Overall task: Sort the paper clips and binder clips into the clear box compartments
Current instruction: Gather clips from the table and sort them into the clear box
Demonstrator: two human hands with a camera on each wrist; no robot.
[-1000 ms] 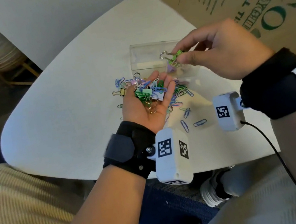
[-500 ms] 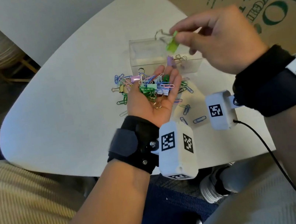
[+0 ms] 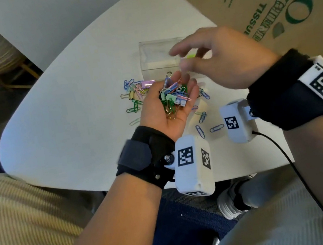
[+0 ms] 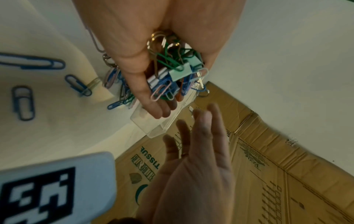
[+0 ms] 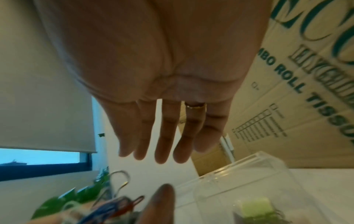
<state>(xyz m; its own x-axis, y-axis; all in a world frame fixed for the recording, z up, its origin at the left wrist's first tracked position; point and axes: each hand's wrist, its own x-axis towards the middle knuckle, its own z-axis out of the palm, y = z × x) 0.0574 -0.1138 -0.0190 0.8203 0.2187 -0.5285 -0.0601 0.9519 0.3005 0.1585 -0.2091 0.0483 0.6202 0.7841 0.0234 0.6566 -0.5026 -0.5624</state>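
Note:
My left hand point(image 3: 169, 91) is palm up over the white table point(image 3: 72, 126), cupped round a pile of coloured paper clips and binder clips point(image 3: 174, 99); the left wrist view shows the same pile point(image 4: 172, 72) wedged between thumb and fingers. My right hand point(image 3: 180, 60) hovers over the clear box point(image 3: 157, 59) with straight, spread fingers point(image 5: 162, 136) and holds nothing. A light green binder clip point(image 3: 191, 55) lies inside the box point(image 5: 249, 174), also seen in the right wrist view point(image 5: 256, 207). The box's other contents are blurred.
Loose clips point(image 3: 137, 96) lie on the table left of my left hand, and a few blue ones point(image 3: 200, 131) near the front edge. A pale yellow pad point(image 4: 91, 72) lies under some. A big cardboard box point(image 3: 264, 0) stands right behind the clear box.
My right hand carried the green binder clip up over the clear box and let it go; its fingers are now spread. My left hand stayed cupped with its pile.

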